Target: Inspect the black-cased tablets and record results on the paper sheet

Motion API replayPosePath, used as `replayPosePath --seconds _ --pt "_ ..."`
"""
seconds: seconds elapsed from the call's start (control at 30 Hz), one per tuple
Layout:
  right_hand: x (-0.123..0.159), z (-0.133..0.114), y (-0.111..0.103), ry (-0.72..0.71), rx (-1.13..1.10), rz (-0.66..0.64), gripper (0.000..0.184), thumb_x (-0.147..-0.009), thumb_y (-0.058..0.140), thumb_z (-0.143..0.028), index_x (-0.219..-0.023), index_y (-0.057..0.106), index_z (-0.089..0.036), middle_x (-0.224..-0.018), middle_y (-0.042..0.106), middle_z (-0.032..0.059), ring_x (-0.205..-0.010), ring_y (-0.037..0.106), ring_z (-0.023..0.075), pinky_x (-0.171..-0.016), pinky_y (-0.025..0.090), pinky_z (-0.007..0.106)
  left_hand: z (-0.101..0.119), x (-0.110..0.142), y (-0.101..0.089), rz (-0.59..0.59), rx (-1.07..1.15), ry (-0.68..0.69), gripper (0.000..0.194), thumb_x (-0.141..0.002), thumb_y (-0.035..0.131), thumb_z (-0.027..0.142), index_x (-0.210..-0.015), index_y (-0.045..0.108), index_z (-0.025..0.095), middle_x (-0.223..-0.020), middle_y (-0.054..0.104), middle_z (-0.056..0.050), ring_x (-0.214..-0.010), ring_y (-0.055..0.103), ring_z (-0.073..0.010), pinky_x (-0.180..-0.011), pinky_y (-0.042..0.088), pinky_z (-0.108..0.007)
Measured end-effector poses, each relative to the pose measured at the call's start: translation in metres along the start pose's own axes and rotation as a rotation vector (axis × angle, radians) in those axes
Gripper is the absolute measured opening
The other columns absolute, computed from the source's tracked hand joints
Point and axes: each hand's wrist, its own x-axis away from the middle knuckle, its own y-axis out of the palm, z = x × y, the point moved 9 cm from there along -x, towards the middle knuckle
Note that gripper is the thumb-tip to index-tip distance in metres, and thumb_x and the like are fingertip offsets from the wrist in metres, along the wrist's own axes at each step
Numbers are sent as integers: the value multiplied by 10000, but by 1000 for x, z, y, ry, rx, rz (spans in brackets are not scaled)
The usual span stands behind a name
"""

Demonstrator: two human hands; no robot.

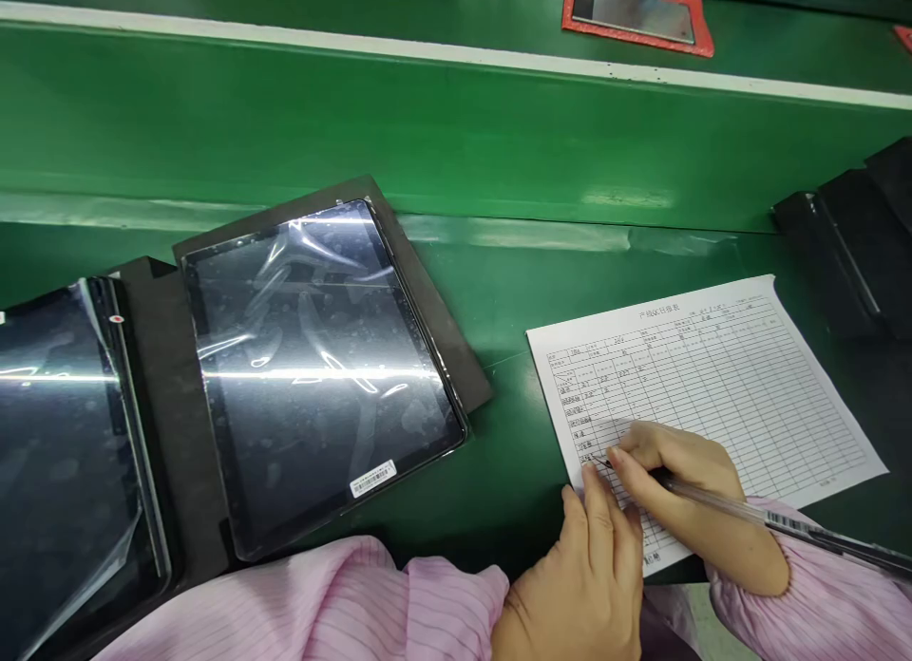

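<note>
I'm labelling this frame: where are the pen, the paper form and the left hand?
Pen (741, 510), head view: on the barrel.
Paper form (733, 395), head view: on its printed grid.
Left hand (588, 580), head view: on its back.

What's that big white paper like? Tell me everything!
The white paper is a thin printed form: a heading on top, then a black-lined grid. Some upper and left boxes bear writing; many are blank. It lies flat, slanted, on the green table. The left hand touches its left edge; the right hand holds a pen at its left column.
</note>
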Motion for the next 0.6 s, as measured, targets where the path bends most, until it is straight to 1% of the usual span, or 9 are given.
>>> replayPosePath --seconds 0.13,0.33,0.5,0.6 --pt "0 1 0 -6 2 9 313 -891 492 -147 -589 431 -199 -525 502 -39 -432 490 94 -413 393 200 -1 0 2 -7 17 -25 425 -866 283 171 -1130 606 84 -1043 648 -123 -1012 595 -272 -871 330 -415" --pt "1 -1 -2 -16 -8 17 323 -894 497 -157 -580 429 -196 -522 504 -38 -429 488 92 -406 391 199 1 1 3 -13 0 17 419 -872 291 182 -1139 600 91 -1046 641 -138 -992 599 -274 -854 332 -434" --pt "-2 -2 -2 -22 -7 9 322 -904 492 -177 -587 445 -200 -519 510 -38 -423 494 93 -402 396 203 1 1 2 -13 1 -3 415 -872 311 215 -1150 592 87 -1053 635 -140 -1004 588 -287 -865 321 -441" --pt "-2 0 -3 -1 8 22 344 -911 488 -199 -571 434 -200 -515 513 -33 -415 493 96 -389 391 208 0 0 2 -11 1 -17 423 -871 294 200 -1140 602 95 -1048 636 -135 -1003 589 -282 -867 316 -439"
